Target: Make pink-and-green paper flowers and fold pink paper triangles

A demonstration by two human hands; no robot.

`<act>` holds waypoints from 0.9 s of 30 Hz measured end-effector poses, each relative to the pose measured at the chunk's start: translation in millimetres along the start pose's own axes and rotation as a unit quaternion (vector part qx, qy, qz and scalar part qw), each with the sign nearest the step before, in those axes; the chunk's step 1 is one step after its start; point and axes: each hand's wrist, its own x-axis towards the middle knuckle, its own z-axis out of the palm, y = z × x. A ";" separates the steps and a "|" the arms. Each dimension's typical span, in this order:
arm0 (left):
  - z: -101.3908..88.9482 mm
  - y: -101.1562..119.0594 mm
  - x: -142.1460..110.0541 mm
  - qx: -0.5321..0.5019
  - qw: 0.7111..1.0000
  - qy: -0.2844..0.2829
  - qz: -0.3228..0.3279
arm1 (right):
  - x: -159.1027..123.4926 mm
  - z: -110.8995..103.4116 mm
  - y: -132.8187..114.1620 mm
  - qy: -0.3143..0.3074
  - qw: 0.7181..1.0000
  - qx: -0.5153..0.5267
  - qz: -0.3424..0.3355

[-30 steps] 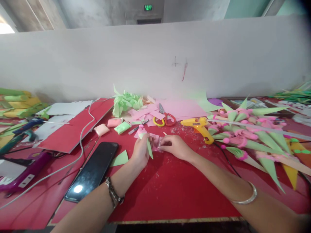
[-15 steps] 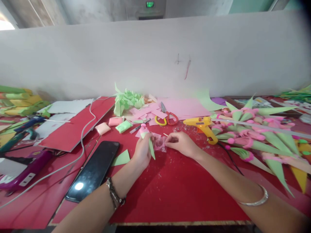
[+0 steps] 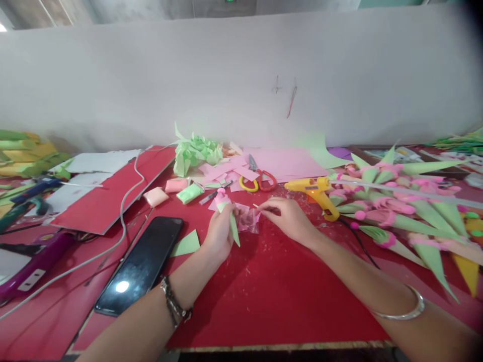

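Observation:
My left hand is closed around a small craft figure with a pink top and a pointed green paper cone; the cone's tip points down toward me. To its right my right hand pinches a thin pale stick, of which only the end shows. Close to the right fingertips lies a clear plastic bag with something pink in it. Whether the fingers touch this bag I cannot tell. Pink paper lies partly hidden behind the left hand.
A yellow glue gun lies right of my right hand, beside a heap of green and pink paper cones. Scissors and pink sheets lie behind. A black phone, soft packets and a white cable are at left.
The camera view has tilted slightly down. My right hand has lifted a little off the plastic bag, still pinching the stick. The left hand keeps hold of the figure.

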 end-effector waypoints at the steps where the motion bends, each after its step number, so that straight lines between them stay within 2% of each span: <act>1: 0.0 0.3 -0.3 0.001 1.000 0.000 -0.001 | 0.0 -0.5 -0.4 0.001 1.000 0.010 0.005; 5: 0.2 1.3 -0.7 0.005 1.000 0.000 0.002 | -0.5 -3.2 -4.7 0.017 0.998 0.043 0.042; 10: 0.0 1.0 -2.1 0.024 1.000 -0.018 0.008 | -1.2 -1.5 -6.2 0.072 0.987 0.095 0.112; 16: -0.3 1.6 -6.8 0.066 0.997 -0.030 0.028 | -0.8 2.1 -4.5 0.076 0.953 0.253 0.144; 22: 1.4 0.1 -10.9 0.071 0.992 -0.105 0.021 | -3.0 1.5 -13.3 0.071 0.979 0.167 0.096; 27: -0.8 -4.7 -12.1 0.110 0.978 -0.165 0.058 | -3.8 3.4 -15.3 0.069 0.973 0.198 0.091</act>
